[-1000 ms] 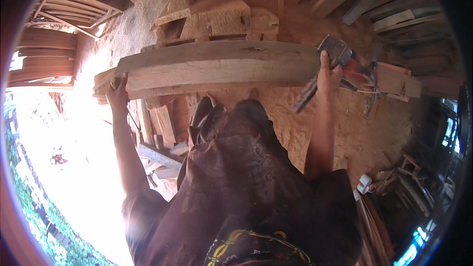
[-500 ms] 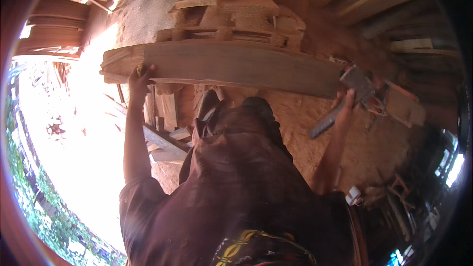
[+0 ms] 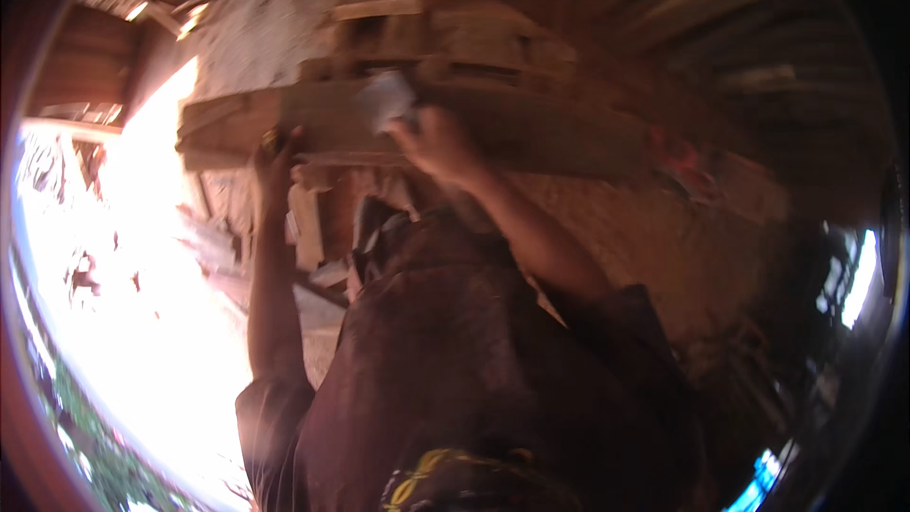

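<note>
A long thick wooden plank (image 3: 550, 137) lies across in front of me, over a stack of timber. My left hand (image 3: 275, 159) grips the plank's near edge close to its left end. My right hand (image 3: 434, 144) reaches over the plank's middle, its fingers closed on a pale grey object (image 3: 384, 100) that rests on the top face. The picture is motion-blurred, so I cannot tell what that object is. My dark shirt (image 3: 474, 370) fills the lower middle.
A red tool (image 3: 678, 156) sits at the plank's right part. Stacked boards (image 3: 445, 28) rise behind the plank, and short wood offcuts (image 3: 305, 228) lie below it on the sawdust-covered ground (image 3: 664, 228). Bright sunlit ground (image 3: 142, 275) lies to the left.
My right hand has left the plank's right end by the red tool and come to its middle, now with a pale grey object. My left hand stays on the left end. The view has tilted.
</note>
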The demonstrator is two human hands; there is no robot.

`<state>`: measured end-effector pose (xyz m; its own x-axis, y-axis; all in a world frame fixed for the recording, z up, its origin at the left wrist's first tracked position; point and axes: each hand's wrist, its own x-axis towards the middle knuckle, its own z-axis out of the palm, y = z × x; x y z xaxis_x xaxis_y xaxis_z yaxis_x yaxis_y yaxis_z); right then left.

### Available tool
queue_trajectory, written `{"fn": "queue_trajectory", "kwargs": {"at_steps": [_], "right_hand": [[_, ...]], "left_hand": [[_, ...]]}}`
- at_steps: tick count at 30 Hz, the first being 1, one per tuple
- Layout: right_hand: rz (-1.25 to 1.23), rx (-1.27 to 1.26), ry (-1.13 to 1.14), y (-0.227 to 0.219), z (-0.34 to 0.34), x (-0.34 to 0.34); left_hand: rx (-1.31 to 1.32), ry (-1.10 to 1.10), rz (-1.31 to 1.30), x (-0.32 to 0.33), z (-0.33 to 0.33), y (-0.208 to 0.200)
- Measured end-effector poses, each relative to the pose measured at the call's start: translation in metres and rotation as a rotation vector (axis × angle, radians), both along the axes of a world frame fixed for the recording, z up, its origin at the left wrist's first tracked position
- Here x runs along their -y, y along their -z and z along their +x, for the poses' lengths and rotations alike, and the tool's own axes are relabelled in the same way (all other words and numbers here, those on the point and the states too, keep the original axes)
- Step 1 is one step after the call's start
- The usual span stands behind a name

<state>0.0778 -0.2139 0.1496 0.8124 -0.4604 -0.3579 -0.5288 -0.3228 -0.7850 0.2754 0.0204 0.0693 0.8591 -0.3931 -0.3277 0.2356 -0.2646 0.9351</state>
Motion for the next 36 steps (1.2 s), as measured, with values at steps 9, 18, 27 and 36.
{"fn": "queue_trajectory", "kwargs": {"at_steps": [9,18,27,36], "right_hand": [[0.114,-0.254,0.661,-0.006,-0.178,0.051],[-0.521,-0.012,1.178,-0.005,-0.319,0.103],[-0.078,0.372,1.175,0.007,-0.325,0.14],[-0.155,0.213,1.023,-0.041,-0.3,0.206]], "left_hand": [[0.004,0.015,0.168,0.002,-0.001,-0.002],[-0.046,-0.111,0.19,0.01,-0.016,-0.029],[-0.017,-0.014,0.364,0.004,-0.005,-0.071],[0.113,0.158,0.56,0.015,-0.002,-0.097]]}}
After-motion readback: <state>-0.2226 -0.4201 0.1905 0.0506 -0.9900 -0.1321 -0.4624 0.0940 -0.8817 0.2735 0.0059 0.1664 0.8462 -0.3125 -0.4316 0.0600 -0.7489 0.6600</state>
